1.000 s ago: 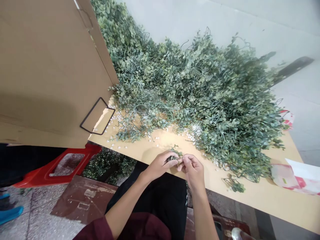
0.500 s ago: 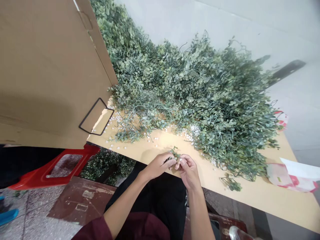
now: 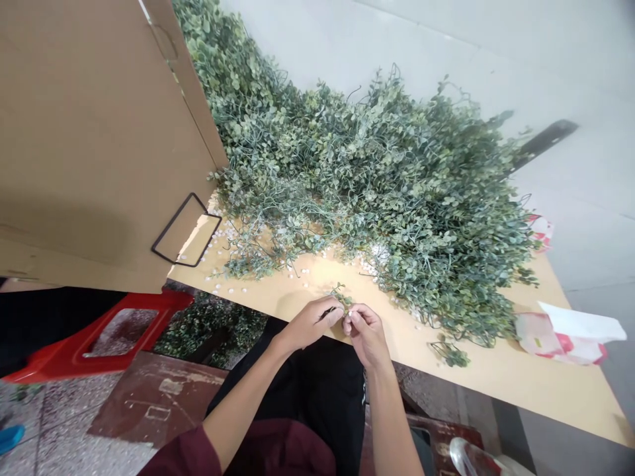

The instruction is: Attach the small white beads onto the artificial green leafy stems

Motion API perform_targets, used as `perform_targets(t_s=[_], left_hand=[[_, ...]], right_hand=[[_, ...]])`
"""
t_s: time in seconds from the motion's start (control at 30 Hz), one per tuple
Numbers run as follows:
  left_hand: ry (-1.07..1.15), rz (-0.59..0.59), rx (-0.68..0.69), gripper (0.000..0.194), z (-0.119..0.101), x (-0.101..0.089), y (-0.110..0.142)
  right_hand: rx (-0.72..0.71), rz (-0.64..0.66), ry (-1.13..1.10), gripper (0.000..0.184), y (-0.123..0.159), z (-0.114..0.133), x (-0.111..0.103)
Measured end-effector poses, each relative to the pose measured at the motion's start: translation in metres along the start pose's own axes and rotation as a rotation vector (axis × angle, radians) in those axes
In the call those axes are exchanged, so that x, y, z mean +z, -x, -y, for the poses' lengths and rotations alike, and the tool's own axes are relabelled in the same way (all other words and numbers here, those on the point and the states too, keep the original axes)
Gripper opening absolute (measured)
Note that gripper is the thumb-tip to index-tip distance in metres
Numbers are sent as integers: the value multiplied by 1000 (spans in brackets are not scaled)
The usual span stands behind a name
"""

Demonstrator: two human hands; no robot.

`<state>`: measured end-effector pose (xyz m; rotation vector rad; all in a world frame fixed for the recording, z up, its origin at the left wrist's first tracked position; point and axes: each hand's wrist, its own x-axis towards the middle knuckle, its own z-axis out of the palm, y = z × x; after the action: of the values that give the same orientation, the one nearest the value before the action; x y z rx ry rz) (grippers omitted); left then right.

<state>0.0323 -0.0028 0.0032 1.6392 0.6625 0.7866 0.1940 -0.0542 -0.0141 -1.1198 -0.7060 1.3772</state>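
Close to the table's front edge, my left hand (image 3: 317,322) is closed around a small sprig of green leaves (image 3: 341,295), whose tip sticks up past the fingers. My right hand (image 3: 366,330) pinches a tiny white piece (image 3: 350,313) right beside the sprig; the fingertips of both hands almost meet. Behind them spreads a large heap of leafy artificial sprigs (image 3: 377,172). Many small white pieces (image 3: 380,252) lie scattered in front of and under the heap. A single loose sprig (image 3: 450,352) rests to the right of my hands.
A big cardboard box (image 3: 99,132) stands at the left, with a black wire frame (image 3: 186,230) at its corner. A red plastic stool (image 3: 149,303) is below it. On the right lie a red-and-white plastic bag (image 3: 560,340) and a dark long handle (image 3: 546,140) poking from the heap.
My right fingers have moved in closer to the sprig with the white piece. The whole view has shifted slightly, so the scene sits a little further left.
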Motion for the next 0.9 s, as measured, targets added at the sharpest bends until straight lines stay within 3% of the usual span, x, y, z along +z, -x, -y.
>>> perform_targets(t_s=[0.33,0.57,0.9], left_hand=[[11,-27,3,25,2,2,2],[44,29,-38,35,1,0,1],[74,53,-22,35,2,0,-2]], right_hand=[[-33,30,4,16,3,-3,-2],[-37,40,14,17,2,-2,1],[-59,79,44,17,-3,0,4]])
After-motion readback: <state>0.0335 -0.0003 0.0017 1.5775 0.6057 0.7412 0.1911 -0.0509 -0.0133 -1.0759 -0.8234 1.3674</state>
